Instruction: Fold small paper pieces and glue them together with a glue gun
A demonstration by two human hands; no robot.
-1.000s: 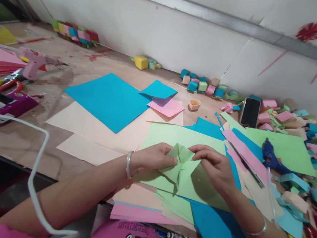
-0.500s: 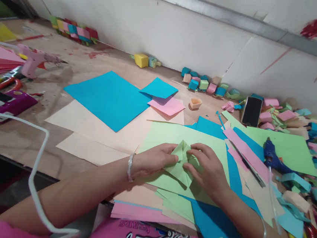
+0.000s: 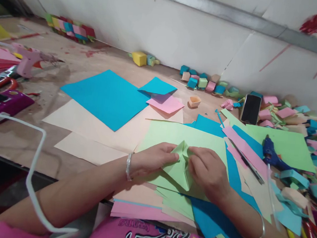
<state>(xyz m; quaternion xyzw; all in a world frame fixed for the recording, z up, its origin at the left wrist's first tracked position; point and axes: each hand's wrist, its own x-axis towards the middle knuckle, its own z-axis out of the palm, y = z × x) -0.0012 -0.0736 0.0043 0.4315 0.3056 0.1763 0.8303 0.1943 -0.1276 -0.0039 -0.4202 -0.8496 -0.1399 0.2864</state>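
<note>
A folded piece of light green paper (image 3: 180, 171) is held between my two hands, above a larger light green sheet (image 3: 215, 139). My left hand (image 3: 162, 157) pinches its left side, thumb on top. On the right side, my right hand (image 3: 208, 170) has its fingers curled in and pressed on the folded edge. The paper has a pointed top and creased flaps. Part of its right side is hidden behind my right fingers.
Blue (image 3: 107, 99) and pink squares (image 3: 166, 103) lie beyond my hands. A small peach paper box (image 3: 194, 101), a phone (image 3: 251, 109), a blue glue gun (image 3: 273, 154) and paper scraps sit rightward. At left are a pink glue gun (image 3: 26, 59) and a white cord (image 3: 34, 167).
My right fingers have curled in tighter against the right side of the folded green paper, and its right flap has bent inward. My left hand keeps its pinch.
</note>
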